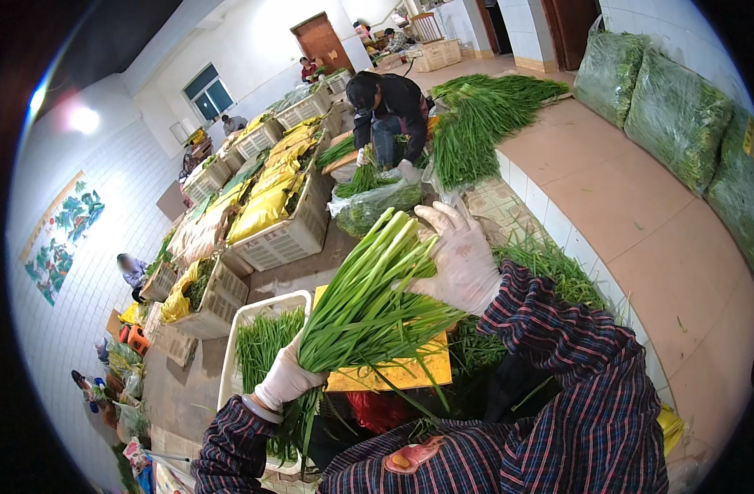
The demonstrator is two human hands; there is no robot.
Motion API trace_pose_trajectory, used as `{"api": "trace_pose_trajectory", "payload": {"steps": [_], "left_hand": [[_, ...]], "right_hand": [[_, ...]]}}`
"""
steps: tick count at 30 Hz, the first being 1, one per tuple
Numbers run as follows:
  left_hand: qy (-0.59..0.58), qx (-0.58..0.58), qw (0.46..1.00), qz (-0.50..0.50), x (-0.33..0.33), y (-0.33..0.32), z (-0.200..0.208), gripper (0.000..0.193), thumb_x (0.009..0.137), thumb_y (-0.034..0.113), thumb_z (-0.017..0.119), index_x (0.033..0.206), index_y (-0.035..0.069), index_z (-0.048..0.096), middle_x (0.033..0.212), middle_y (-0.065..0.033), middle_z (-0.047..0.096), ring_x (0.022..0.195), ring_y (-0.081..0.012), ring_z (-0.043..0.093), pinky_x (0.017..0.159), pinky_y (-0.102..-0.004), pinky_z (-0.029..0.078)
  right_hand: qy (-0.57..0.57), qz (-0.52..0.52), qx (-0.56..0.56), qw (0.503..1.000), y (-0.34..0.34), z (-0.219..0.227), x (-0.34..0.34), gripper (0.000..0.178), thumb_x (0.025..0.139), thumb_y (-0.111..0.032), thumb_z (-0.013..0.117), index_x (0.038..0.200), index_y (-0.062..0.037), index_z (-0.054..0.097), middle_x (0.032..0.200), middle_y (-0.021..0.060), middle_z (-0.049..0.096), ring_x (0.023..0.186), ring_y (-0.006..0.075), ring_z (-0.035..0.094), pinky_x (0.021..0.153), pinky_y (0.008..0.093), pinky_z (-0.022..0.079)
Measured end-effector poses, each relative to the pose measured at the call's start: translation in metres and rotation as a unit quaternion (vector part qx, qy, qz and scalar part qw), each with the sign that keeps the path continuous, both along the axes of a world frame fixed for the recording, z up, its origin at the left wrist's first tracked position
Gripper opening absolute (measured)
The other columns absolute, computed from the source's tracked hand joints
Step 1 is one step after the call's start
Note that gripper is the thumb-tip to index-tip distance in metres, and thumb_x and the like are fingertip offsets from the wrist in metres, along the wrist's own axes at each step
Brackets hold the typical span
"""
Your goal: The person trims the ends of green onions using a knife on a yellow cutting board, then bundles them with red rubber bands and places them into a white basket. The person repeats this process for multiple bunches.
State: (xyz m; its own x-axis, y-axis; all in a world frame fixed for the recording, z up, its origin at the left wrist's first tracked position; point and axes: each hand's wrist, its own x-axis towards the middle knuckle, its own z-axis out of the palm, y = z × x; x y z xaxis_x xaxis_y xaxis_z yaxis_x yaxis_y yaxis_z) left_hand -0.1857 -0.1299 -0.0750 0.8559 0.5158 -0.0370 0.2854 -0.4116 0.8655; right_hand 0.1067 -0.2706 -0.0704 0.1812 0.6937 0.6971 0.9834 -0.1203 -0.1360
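Observation:
A thick bunch of green chives [364,300] lies slantwise in front of me, its pale cut ends pointing up and away. In a thin white glove, my left hand [288,377] is wrapped round its lower part, and loose leaf tips hang below. My right hand [459,257], gloved too, is at the right side of the pale ends with its fingers stretched and apart; the thumb reaches against the stalks. Beneath the bunch is a yellow board [389,375]. Left of the board, a white plastic crate [231,362] holds more chives.
Across from me a person in dark clothes [389,107] bends over a plastic bag of greens [368,210]. A big chive heap [492,123] lies on the raised tiled ledge [607,189]. Full clear bags [677,111] line the right wall. Stacked crates [282,239] stand left.

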Motion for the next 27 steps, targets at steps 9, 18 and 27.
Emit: {"api": "trace_pose_trajectory", "payload": {"steps": [9,18,27], "left_hand": [[0.020,-0.015,1.000,-0.018,0.001,-0.002,-0.012,0.051,0.067,-0.004,0.071,0.114,0.001,0.054,0.105,-0.0023,0.062,0.092,-0.0092,0.054,0.085,-0.0249,0.044],[0.031,-0.040,0.999,-0.018,-0.003,-0.003,-0.012,0.060,0.068,-0.007,0.069,0.123,-0.001,0.047,0.110,-0.0027,0.060,0.098,-0.0082,0.054,0.087,-0.0241,0.044],[0.023,0.070,0.997,0.022,0.002,-0.008,-0.018,0.052,0.068,-0.002,0.072,0.116,0.000,0.052,0.103,-0.0042,0.063,0.093,-0.0086,0.054,0.084,-0.0247,0.045]], "right_hand": [[0.047,0.077,-0.187,0.978,0.004,0.003,0.005,0.095,0.068,-0.071,0.055,0.140,-0.0141,0.029,0.144,0.0155,0.026,0.133,0.0355,0.020,0.109,0.0435,0.015],[0.214,0.254,-0.043,0.942,0.007,-0.015,-0.006,0.040,0.074,-0.034,0.070,0.105,-0.0089,0.066,0.121,0.0101,0.055,0.121,0.0279,0.040,0.103,0.0394,0.029],[0.457,0.207,0.030,0.864,0.018,-0.027,-0.014,0.037,0.073,-0.018,0.072,0.106,-0.0033,0.064,0.120,0.0156,0.050,0.112,0.0252,0.047,0.097,0.0330,0.037]]}}
